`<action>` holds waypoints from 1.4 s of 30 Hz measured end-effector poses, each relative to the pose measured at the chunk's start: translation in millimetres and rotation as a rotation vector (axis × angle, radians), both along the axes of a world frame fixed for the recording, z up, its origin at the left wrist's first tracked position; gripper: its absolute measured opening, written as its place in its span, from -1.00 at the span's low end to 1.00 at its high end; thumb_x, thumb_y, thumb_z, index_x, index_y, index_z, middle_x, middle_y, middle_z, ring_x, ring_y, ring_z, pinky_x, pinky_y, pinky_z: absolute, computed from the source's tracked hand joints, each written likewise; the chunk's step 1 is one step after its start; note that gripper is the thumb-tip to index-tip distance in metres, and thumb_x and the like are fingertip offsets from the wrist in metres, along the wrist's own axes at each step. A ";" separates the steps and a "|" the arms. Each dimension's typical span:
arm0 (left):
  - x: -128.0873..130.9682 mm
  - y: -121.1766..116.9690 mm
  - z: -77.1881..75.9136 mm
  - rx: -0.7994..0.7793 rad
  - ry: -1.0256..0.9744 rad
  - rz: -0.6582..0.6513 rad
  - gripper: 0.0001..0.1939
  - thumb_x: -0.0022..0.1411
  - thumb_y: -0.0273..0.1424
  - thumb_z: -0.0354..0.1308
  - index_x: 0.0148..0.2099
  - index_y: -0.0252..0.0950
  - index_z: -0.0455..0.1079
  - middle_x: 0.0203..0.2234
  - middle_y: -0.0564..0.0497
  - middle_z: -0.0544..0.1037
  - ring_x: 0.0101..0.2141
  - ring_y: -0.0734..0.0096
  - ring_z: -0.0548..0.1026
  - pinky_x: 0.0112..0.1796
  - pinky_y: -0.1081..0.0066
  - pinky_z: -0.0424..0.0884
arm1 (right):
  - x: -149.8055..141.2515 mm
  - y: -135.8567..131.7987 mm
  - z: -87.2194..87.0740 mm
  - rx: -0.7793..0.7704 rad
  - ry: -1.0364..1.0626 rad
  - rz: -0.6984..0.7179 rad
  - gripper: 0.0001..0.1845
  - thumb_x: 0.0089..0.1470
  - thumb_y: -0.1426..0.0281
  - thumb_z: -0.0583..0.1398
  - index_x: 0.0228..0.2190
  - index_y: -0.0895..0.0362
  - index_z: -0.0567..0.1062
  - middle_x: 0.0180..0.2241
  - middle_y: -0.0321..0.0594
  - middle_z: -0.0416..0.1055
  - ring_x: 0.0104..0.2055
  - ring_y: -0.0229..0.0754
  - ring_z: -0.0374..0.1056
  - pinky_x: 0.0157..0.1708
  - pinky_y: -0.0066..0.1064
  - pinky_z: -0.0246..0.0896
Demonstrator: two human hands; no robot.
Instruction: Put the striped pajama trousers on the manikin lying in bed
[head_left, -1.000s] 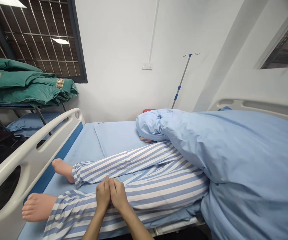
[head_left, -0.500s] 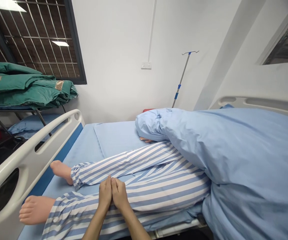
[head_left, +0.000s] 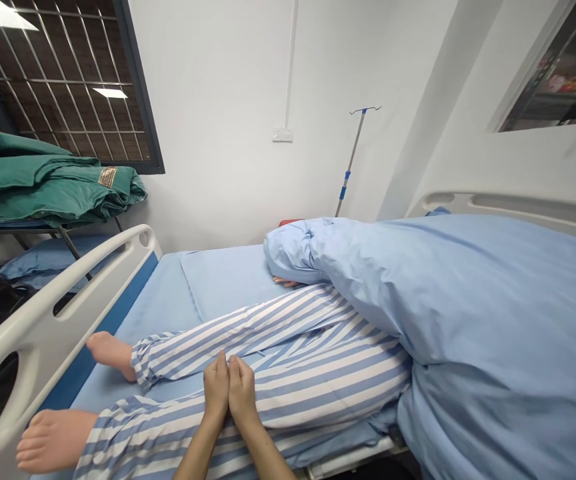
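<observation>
A strip of blue bed sheet [head_left: 155, 313] leaves room for a hand to pass between the white side rail [head_left: 43, 333] and the striped trouser legs [head_left: 288, 353]; farther right, the bulky blue blanket [head_left: 493, 313] rises and blocks the way

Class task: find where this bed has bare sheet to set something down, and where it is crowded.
Bare sheet shows between the side rail and the striped trousers, and up to the bunched blanket. It is crowded where the left hand and right hand rest on the trousers.
</observation>
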State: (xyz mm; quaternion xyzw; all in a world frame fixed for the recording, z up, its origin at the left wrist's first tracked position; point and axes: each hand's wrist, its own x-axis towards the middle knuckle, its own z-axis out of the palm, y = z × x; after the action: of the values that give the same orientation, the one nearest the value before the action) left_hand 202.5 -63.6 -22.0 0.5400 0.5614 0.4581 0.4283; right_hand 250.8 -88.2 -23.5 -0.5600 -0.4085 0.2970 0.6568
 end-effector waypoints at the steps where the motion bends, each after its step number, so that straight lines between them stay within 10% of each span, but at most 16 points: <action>1: -0.6 -0.1 -1.8 0.018 0.028 -0.003 -0.53 0.14 -0.04 -0.11 -0.65 -0.26 0.14 -0.75 0.07 0.27 -0.62 0.47 0.20 -0.55 0.46 0.14 | -0.5 0.1 -1.0 -0.002 -0.003 0.005 -0.56 0.14 0.15 -0.06 -0.65 0.13 0.21 -0.65 -0.32 0.20 -0.55 -0.29 0.11 -0.53 -0.48 0.03; 13: -1.4 -4.0 2.6 0.110 0.110 -0.054 -0.53 0.16 -0.07 -0.15 -0.59 -0.27 0.29 -0.63 -0.01 0.44 -0.53 0.38 0.34 -0.47 0.45 0.20 | 23.9 -1.0 21.5 -0.081 -0.394 0.142 -0.56 0.16 0.24 -0.07 -0.67 0.15 0.26 -0.67 -0.32 0.22 -0.57 -0.31 0.10 -0.54 -0.48 -0.10; 25: 10.8 -11.6 3.9 0.144 0.120 -0.064 -0.58 0.17 -0.15 -0.11 -0.62 -0.28 0.22 -0.70 0.03 0.36 -0.59 0.44 0.26 -0.50 0.44 0.12 | 29.5 -4.8 -3.5 -0.015 -0.149 0.117 -0.59 0.15 0.21 -0.06 -0.63 0.14 0.24 -0.63 -0.31 0.22 -0.54 -0.30 0.11 -0.51 -0.47 -0.01; 33: 36.3 -18.5 26.8 0.130 -0.228 -0.015 -0.57 0.11 -0.16 -0.03 -0.67 -0.22 -0.05 -0.78 0.17 0.06 -0.66 0.56 0.05 -0.57 0.47 0.09 | 38.3 -4.4 -5.6 0.003 -0.006 0.101 -0.58 0.14 0.16 -0.08 -0.63 0.12 0.18 -0.63 -0.34 0.15 -0.54 -0.30 0.07 -0.50 -0.47 0.03; 42: 28.6 -12.6 2.3 0.129 0.074 -0.015 -0.53 0.21 -0.13 -0.17 -0.66 -0.25 0.12 -0.76 0.08 0.26 -0.63 0.47 0.20 -0.53 0.44 0.10 | 37.0 -2.9 -4.7 -0.021 -0.010 0.031 -0.58 0.13 0.15 -0.06 -0.65 0.11 0.14 -0.65 -0.35 0.12 -0.56 -0.30 0.06 -0.53 -0.47 0.02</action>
State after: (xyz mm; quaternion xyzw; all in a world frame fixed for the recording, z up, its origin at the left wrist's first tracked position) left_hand 231.1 -76.2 -19.6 0.5873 0.5421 0.4695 0.3752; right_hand 287.8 -91.1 -28.1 -0.5620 -0.4171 0.3087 0.6441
